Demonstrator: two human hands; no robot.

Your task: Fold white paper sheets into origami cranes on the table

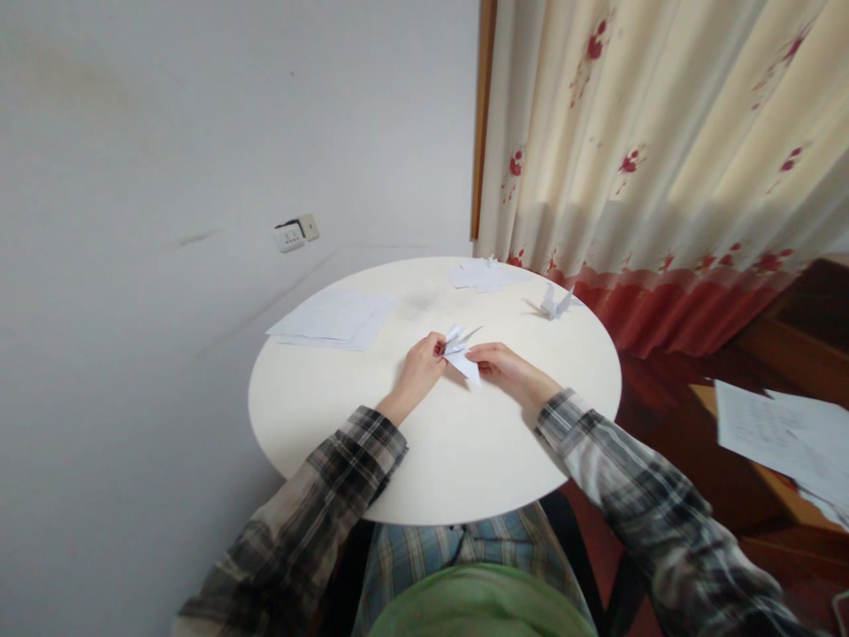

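A small folded white paper figure is held just above the round cream table, near its middle. My left hand pinches its left side with the fingers closed. From the right, my right hand grips the figure's other side, fingers closed on the paper. Both arms wear plaid sleeves.
A finished folded paper crane stands at the table's far right. A stack of white sheets lies far left, and more paper at the back edge. A flowered curtain hangs behind. Loose papers rest on wooden furniture to the right.
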